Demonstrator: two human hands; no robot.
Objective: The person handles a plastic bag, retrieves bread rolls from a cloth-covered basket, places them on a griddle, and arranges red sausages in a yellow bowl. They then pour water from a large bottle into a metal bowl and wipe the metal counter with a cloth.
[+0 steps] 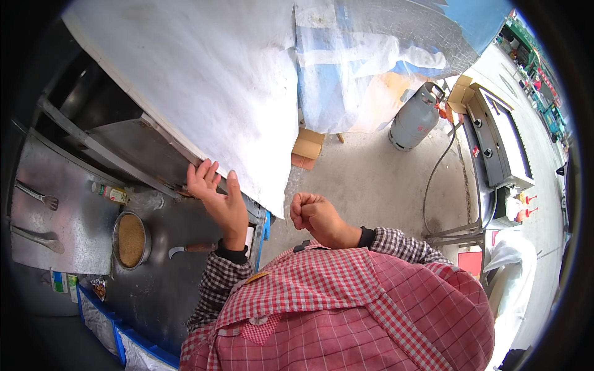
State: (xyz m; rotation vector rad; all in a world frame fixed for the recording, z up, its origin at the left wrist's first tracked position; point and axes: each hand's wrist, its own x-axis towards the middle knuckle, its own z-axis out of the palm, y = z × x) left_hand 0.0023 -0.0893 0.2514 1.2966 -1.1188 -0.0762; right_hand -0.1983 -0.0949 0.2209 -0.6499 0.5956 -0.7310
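My left hand [218, 199] is raised palm up, fingers apart and holding nothing, beside the lower edge of a large white sheet [232, 116]. My right hand [320, 218] is curled into a fist in front of my checked apron [315, 278], with nothing visible in it. Below my left hand, on a dark metal worktop [153, 301], lies a tool with a wooden handle and a curved metal blade [197, 249]. Farther left stands a round metal bowl [147, 241] of tan, grainy food [131, 240]. A labelled bottle [111, 193] lies near a crumpled clear plastic bag [147, 200].
Metal tongs [39, 195] and a flat-ended utensil [41, 239] lie on a metal panel [79, 218]. Blue-rimmed bins [116, 327] border the worktop. To the right, a grey gas cylinder [415, 118] with a hose [427, 195] stands near a griddle [499, 134]. Cardboard [307, 146] lies on the floor.
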